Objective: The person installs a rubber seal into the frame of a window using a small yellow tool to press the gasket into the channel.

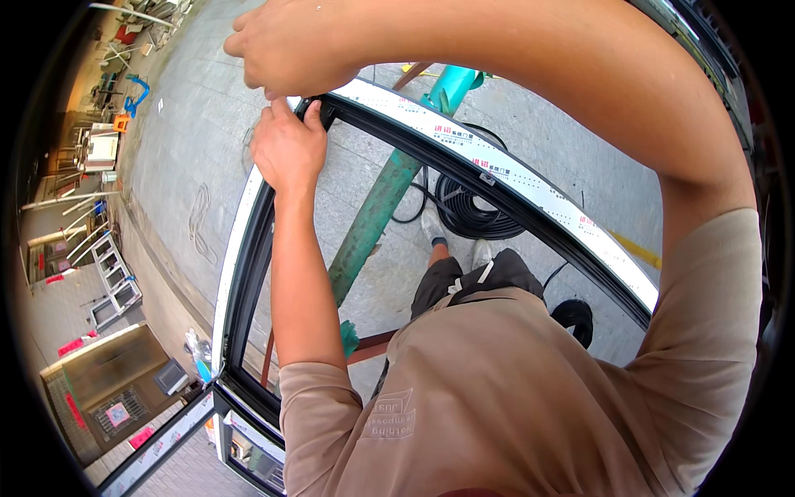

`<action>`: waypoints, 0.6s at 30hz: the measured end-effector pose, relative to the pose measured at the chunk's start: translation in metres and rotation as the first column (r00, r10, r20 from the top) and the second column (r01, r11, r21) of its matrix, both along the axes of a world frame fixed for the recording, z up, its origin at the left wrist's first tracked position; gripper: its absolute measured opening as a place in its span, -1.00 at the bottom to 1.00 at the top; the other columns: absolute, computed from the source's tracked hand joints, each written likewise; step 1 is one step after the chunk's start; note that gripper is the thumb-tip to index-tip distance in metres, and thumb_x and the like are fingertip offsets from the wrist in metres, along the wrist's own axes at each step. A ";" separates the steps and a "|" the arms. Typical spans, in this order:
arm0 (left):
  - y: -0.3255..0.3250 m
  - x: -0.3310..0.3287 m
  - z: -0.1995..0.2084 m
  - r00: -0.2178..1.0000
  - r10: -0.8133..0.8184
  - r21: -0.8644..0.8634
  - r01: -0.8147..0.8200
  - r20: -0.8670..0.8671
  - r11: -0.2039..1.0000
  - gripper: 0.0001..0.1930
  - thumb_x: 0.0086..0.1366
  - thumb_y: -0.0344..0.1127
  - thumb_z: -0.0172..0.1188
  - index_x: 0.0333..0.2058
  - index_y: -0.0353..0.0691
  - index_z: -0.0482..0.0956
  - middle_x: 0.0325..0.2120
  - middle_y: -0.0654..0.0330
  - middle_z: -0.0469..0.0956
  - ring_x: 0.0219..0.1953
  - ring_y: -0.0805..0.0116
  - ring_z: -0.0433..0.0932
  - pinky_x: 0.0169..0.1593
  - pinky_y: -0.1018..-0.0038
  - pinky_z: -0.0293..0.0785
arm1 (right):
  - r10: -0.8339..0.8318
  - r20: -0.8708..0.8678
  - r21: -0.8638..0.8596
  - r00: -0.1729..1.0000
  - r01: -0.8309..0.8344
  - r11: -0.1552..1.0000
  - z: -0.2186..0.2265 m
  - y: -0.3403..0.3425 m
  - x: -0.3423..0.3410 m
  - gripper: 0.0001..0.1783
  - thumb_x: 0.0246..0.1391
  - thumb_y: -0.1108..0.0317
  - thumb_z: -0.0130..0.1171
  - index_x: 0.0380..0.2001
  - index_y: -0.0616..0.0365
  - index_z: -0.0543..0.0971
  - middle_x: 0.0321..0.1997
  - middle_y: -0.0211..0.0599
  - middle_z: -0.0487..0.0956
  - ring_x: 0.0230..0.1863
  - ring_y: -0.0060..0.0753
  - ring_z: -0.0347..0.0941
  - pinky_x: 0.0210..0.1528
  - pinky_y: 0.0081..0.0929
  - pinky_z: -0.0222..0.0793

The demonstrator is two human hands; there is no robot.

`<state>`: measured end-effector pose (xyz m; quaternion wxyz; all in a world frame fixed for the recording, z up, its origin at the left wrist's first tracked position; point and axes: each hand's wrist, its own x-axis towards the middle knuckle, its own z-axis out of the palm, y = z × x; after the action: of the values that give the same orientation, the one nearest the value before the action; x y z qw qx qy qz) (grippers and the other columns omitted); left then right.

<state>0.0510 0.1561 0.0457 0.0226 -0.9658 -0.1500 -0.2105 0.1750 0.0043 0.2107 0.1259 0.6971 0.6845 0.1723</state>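
Observation:
A large black window frame (236, 273) with white printed film along its outer face lies in front of me, its far left corner under my hands. My left hand (290, 147) is closed around that corner, with the thumb laid against the black inner edge. Just beyond it, my right hand (302, 54) is curled into a fist above the same corner. Its fingertips are mostly hidden, and I cannot make out what they hold. My right arm arches over the far side of the frame.
Below the frame run a green wrapped pole (377, 207) and a coil of black strip or hose (464, 207) near my feet. Another black coil (573, 319) lies at right. A second filmed frame (157, 439) adjoins lower left. Farther left are a ladder (116, 277) and thin cord (197, 222).

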 end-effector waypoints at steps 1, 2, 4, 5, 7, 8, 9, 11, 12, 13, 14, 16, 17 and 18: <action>-0.001 0.000 0.000 1.000 0.011 0.002 -0.011 -0.009 1.000 -0.46 0.61 0.17 0.41 0.16 -0.24 0.69 -0.01 -0.14 0.81 0.11 -0.30 0.77 0.16 -0.21 0.66 | -0.016 0.022 0.012 1.000 0.016 1.000 -0.001 0.002 -0.002 -0.80 0.24 0.28 0.56 -0.10 -0.02 0.96 0.29 -0.19 0.68 0.38 -0.04 0.67 0.09 -0.03 0.82; 0.000 0.000 0.000 1.000 0.024 0.003 -0.024 -0.018 1.000 -0.46 0.61 0.17 0.41 0.15 -0.25 0.69 -0.01 -0.13 0.80 0.11 -0.30 0.77 0.16 -0.21 0.66 | -0.004 0.010 0.070 1.000 0.004 0.998 -0.003 0.004 -0.005 -0.79 0.24 0.28 0.55 -0.09 0.01 0.96 0.26 -0.16 0.72 0.35 -0.02 0.70 0.10 -0.01 0.82; 0.001 0.001 -0.001 1.000 0.024 0.053 -0.023 -0.012 0.998 -0.37 0.59 0.17 0.43 0.28 -0.28 0.66 -0.05 -0.07 0.78 0.03 -0.20 0.79 0.10 -0.16 0.63 | 0.021 -0.013 0.185 1.000 -0.018 0.983 -0.006 0.006 -0.006 -0.76 0.25 0.27 0.54 -0.07 0.06 0.95 0.20 -0.10 0.79 0.29 0.04 0.76 0.10 0.03 0.81; 0.000 0.001 -0.002 0.999 0.033 0.047 -0.032 -0.018 0.998 -0.39 0.59 0.18 0.43 0.25 -0.27 0.68 -0.05 -0.06 0.78 0.04 -0.19 0.79 0.11 -0.16 0.63 | 0.045 -0.015 0.203 0.999 -0.041 0.978 -0.006 0.007 -0.006 -0.76 0.26 0.25 0.51 -0.10 0.08 0.94 0.11 -0.05 0.83 0.25 0.06 0.79 0.11 0.02 0.80; -0.001 0.000 -0.004 0.999 0.041 0.052 -0.040 -0.003 0.998 -0.44 0.59 0.20 0.42 0.13 -0.25 0.71 -0.04 -0.04 0.78 0.04 -0.17 0.79 0.11 -0.14 0.64 | 0.088 -0.023 0.240 0.996 -0.080 0.967 -0.005 0.006 -0.009 -0.74 0.27 0.21 0.45 -0.16 0.13 0.93 -0.06 0.03 0.92 0.16 0.09 0.85 0.13 0.00 0.78; -0.002 0.000 -0.004 0.999 0.045 0.047 -0.044 -0.005 0.998 -0.45 0.59 0.19 0.42 0.12 -0.25 0.71 -0.05 -0.04 0.77 0.04 -0.18 0.79 0.11 -0.14 0.63 | 0.005 -0.090 0.181 0.996 0.011 0.983 -0.003 0.006 -0.012 -0.73 0.24 0.20 0.46 -0.14 0.10 0.94 0.00 0.03 0.92 0.18 0.16 0.85 0.16 -0.03 0.78; -0.003 0.000 -0.004 0.999 0.044 0.049 -0.044 -0.001 0.998 -0.45 0.59 0.19 0.42 0.11 -0.25 0.71 -0.06 -0.04 0.77 0.03 -0.18 0.79 0.11 -0.14 0.63 | -0.085 -0.150 0.115 0.985 0.102 0.988 0.000 0.008 -0.015 -0.72 0.22 0.19 0.47 -0.12 0.08 0.95 0.06 0.03 0.92 0.20 0.23 0.85 0.19 -0.06 0.79; -0.004 0.000 -0.003 1.000 0.028 0.059 -0.029 0.013 0.998 -0.48 0.56 0.17 0.45 0.04 -0.25 0.71 -0.11 -0.04 0.76 -0.01 -0.18 0.79 0.09 -0.13 0.63 | -0.231 -0.276 0.059 0.933 0.257 0.965 0.005 0.011 -0.025 -0.71 0.23 0.20 0.49 -0.06 0.07 0.95 0.11 0.03 0.91 0.21 0.25 0.85 0.19 -0.03 0.79; -0.004 0.000 -0.002 0.999 0.030 0.059 -0.031 0.023 0.998 -0.48 0.55 0.17 0.46 0.03 -0.24 0.71 -0.12 -0.03 0.76 -0.02 -0.18 0.79 0.08 -0.13 0.63 | -0.280 -0.345 0.072 0.896 0.323 0.944 0.007 0.012 -0.031 -0.71 0.27 0.22 0.50 -0.02 0.08 0.94 0.09 0.03 0.90 0.19 0.20 0.85 0.16 0.03 0.80; -0.004 -0.001 -0.002 0.999 0.027 0.063 -0.030 0.037 0.998 -0.49 0.55 0.17 0.47 0.02 -0.24 0.71 -0.13 -0.03 0.76 -0.03 -0.18 0.79 0.08 -0.12 0.63 | -0.338 -0.399 0.081 0.852 0.400 0.913 0.008 0.012 -0.036 -0.70 0.31 0.24 0.50 0.01 0.10 0.93 0.07 0.03 0.89 0.18 0.15 0.85 0.13 0.09 0.80; -0.005 -0.001 -0.002 0.999 0.027 0.062 -0.030 0.034 0.998 -0.49 0.54 0.16 0.48 0.00 -0.23 0.71 -0.14 -0.03 0.75 -0.04 -0.17 0.79 0.07 -0.12 0.63 | -0.333 -0.419 0.090 0.845 0.404 0.911 0.010 0.013 -0.039 -0.71 0.33 0.24 0.49 0.04 0.08 0.91 -0.03 0.01 0.89 0.10 0.17 0.86 0.10 0.08 0.79; -0.005 -0.001 -0.002 0.998 0.017 0.047 -0.020 0.061 0.999 -0.51 0.53 0.15 0.49 -0.01 -0.21 0.71 -0.14 0.00 0.75 -0.03 -0.13 0.79 0.07 -0.09 0.62 | -0.380 -0.444 0.050 0.811 0.446 0.894 0.015 0.011 -0.041 -0.71 0.38 0.24 0.47 0.08 0.06 0.88 -0.22 -0.02 0.89 -0.06 0.19 0.88 0.05 0.06 0.78; -0.005 -0.002 -0.002 0.998 0.015 0.035 -0.017 0.059 0.999 -0.52 0.53 0.15 0.49 -0.01 -0.21 0.71 -0.13 0.01 0.75 -0.03 -0.11 0.79 0.07 -0.08 0.62 | -0.312 -0.442 0.027 0.841 0.360 0.933 0.020 0.007 -0.038 -0.62 0.43 0.21 0.47 0.22 0.06 0.86 -0.08 0.00 0.91 0.04 0.17 0.88 0.13 0.04 0.77; -0.005 -0.003 -0.003 0.998 0.011 0.026 -0.012 0.063 1.000 -0.52 0.53 0.14 0.49 -0.01 -0.21 0.71 -0.13 0.02 0.75 -0.02 -0.10 0.79 0.08 -0.08 0.62 | -0.246 -0.467 0.025 0.849 0.291 0.957 0.024 0.002 -0.035 -0.58 0.44 0.21 0.46 0.27 0.08 0.84 -0.04 0.02 0.91 0.07 0.16 0.88 0.15 0.02 0.76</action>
<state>0.0484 0.1511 0.0430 0.0317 -0.9574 -0.1535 -0.2424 0.1401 0.0061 0.2344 -0.0498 0.8118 0.5817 0.0157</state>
